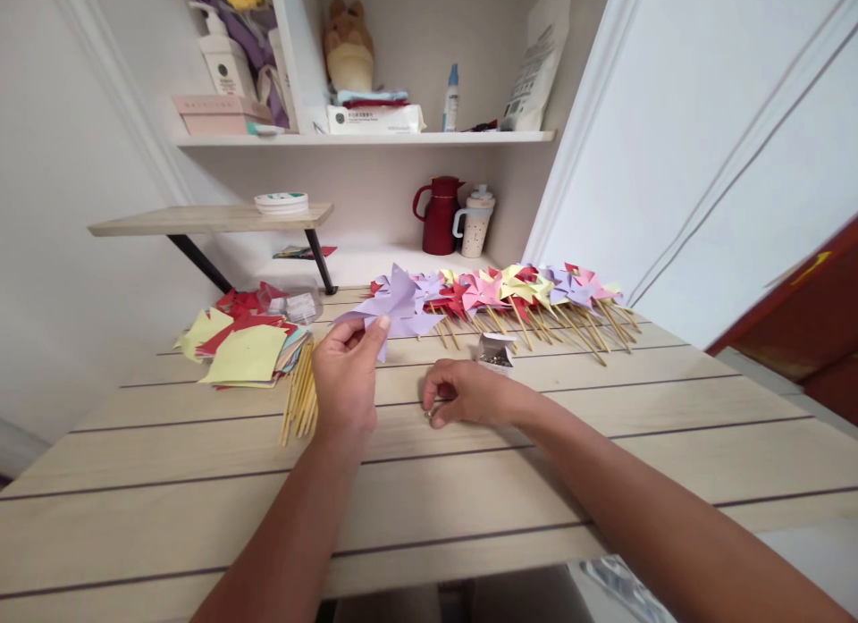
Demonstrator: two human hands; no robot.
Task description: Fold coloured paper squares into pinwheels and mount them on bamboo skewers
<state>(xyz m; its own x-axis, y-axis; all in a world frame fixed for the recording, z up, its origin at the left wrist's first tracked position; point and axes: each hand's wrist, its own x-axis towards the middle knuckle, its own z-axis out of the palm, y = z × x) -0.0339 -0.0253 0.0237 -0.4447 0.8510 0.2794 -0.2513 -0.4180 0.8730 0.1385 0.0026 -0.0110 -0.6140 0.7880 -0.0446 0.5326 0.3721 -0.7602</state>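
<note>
Thin sticks (298,399) and stacked paper sheets (247,355) are laid well left of the small open box (504,371), and the working room is narrowed there. Nearer the box, but left of it, a purple paper pinwheel (397,306) is held raised over the tabletop (416,507), gripped between thumb and fingers of the left hand (347,373). Just in front of the box and to its left, a tiny shiny piece (427,414) is pinched at the fingertips of the right hand (462,392). In front of the box, a broad stretch of planking is left around both forearms, down to the near edge. Behind the box and to its right, reach is bounded by a row of stick-mounted pinwheels (483,290).

The pale tabletop is crossed by dark grooves. Far left behind the box, a raised board (207,219) is carried on black legs. Directly behind the box, beyond the row, a red jug (441,219) and a speckled cup (476,228) are stood. Right of the box, the room is closed by a white wall (703,78).
</note>
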